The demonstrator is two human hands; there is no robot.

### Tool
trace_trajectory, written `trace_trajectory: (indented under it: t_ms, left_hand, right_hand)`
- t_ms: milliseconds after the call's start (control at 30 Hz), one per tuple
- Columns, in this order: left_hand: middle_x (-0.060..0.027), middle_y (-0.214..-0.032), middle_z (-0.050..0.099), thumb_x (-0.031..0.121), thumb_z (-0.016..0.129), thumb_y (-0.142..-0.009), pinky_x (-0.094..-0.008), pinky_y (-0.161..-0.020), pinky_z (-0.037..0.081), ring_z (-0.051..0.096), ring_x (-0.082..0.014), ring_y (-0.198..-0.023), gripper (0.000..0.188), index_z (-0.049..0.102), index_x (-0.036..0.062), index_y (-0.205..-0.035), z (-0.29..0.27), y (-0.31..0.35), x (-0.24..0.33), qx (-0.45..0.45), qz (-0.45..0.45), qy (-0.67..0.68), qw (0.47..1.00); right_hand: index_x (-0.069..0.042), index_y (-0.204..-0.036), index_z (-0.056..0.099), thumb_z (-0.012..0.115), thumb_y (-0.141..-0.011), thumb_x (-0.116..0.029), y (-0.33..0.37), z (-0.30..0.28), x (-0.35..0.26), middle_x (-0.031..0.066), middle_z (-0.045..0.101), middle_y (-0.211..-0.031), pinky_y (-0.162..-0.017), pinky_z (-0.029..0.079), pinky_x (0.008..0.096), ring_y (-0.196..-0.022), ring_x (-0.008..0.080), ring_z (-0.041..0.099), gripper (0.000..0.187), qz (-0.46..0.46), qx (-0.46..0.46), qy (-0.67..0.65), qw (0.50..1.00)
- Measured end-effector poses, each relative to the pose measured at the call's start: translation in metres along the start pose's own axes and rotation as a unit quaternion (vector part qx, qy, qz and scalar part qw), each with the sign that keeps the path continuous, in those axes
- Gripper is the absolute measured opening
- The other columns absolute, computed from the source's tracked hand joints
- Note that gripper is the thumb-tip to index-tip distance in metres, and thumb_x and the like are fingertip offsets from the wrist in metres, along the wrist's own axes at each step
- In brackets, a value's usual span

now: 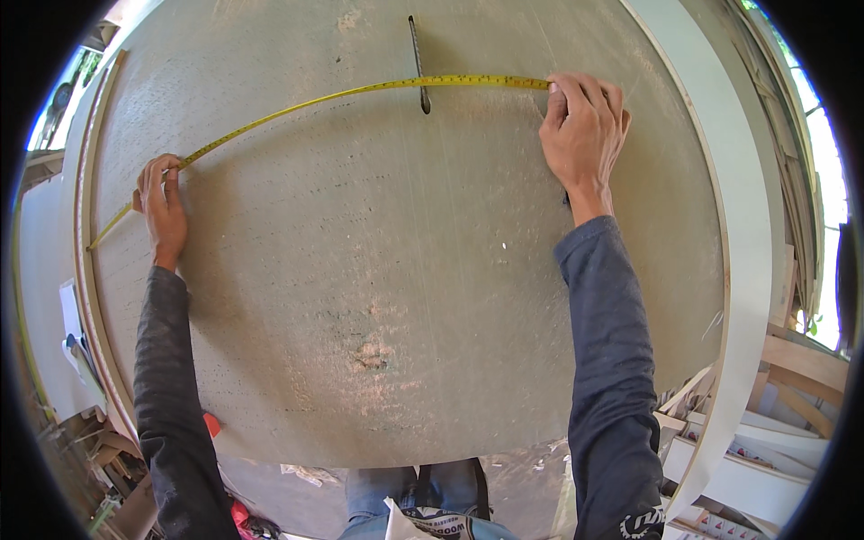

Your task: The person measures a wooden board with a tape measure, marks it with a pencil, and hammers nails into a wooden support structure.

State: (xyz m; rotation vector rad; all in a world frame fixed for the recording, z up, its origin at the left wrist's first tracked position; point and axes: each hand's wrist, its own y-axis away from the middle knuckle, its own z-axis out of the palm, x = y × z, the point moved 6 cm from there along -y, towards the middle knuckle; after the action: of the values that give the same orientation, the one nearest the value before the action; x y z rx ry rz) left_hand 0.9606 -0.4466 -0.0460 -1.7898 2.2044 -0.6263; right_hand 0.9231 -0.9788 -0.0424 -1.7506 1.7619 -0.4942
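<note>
Left hand (162,202), upper left, and right hand (585,130), upper right, are pinching a yellow tape measure (490,81), apparently spanning the desk (450,315), next move likely calling for steady tension.

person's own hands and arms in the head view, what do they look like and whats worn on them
The left hand and right hand are bare, without gloves. The arms wear long, dark navy cloth sleeves reaching about to the wrists, creased along their length. The right one bears a white printed marking near the picture's lower edge.
</note>
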Motion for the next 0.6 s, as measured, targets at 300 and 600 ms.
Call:
trace_trajectory:
  t_ms: [300,600]
  left_hand:
    - [-0.0028,-0.122,0.060,0.029,0.045,-0.104,-0.0374,-0.104,0.026,0.049,-0.0216,-0.121,0.025,0.061,0.0118,-0.113,0.0096,0.0000,-0.0089,-0.008,-0.002,0.000,1.000]
    - [-0.0021,-0.125,0.060,0.027,0.049,-0.102,-0.0385,-0.105,0.026,0.049,-0.0216,-0.123,0.022,0.062,0.0128,-0.113,0.0069,0.0022,-0.0107,-0.015,0.006,-0.005,1.000]
  right_hand:
    - [-0.014,-0.096,0.073,0.065,-0.086,-0.014,0.0010,0.0039,0.0040,-0.0016,0.068,-0.104,-0.089,0.039,0.0416,-0.106,0.0206,0.052,0.013,-0.020,0.009,0.017,1.000]
    - [-0.015,-0.092,0.075,0.067,-0.081,-0.012,0.0026,-0.0035,0.0002,-0.0047,0.068,-0.102,-0.087,0.040,0.0400,-0.106,0.0182,0.053,0.014,-0.025,0.029,0.008,0.999]
